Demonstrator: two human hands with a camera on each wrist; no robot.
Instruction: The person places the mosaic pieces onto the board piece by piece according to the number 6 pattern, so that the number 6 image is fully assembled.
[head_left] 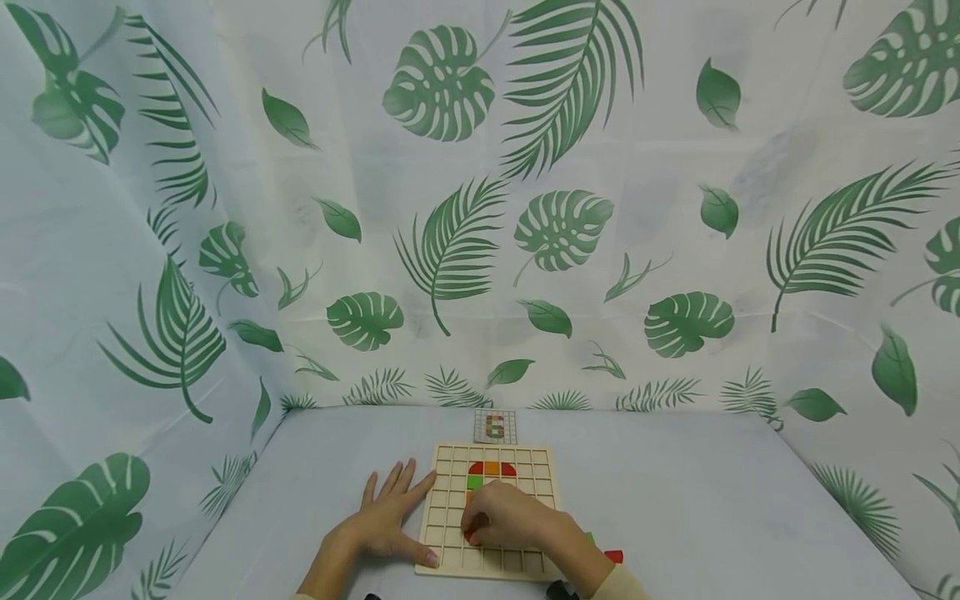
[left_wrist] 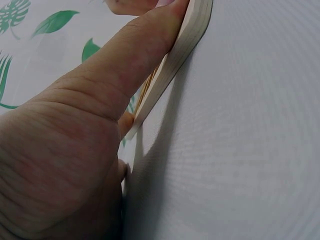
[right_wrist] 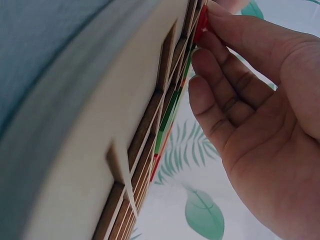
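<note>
A square wooden grid board (head_left: 450,557) lies on the table in the head view. My left hand (head_left: 382,523) is spread along its left side, thumb (left_wrist: 135,55) pressing on the near corner and fingertips at the left edge. Over the board's lower middle, my right hand (head_left: 513,512) pinches a small red block (right_wrist: 201,24) between thumb and fingers, right at the grid. Above that hand, two red rounded blocks (head_left: 508,469) flank an orange block (head_left: 492,467), with a green block (head_left: 475,482) below the left one. The right hand covers part of the pattern.
Behind the board lies a small pattern card (head_left: 495,427) with a coloured figure on a grid. Beside the right forearm are a loose red block (head_left: 614,556) and a green one (head_left: 589,537). A leaf-print cloth (head_left: 480,250) hangs behind the table.
</note>
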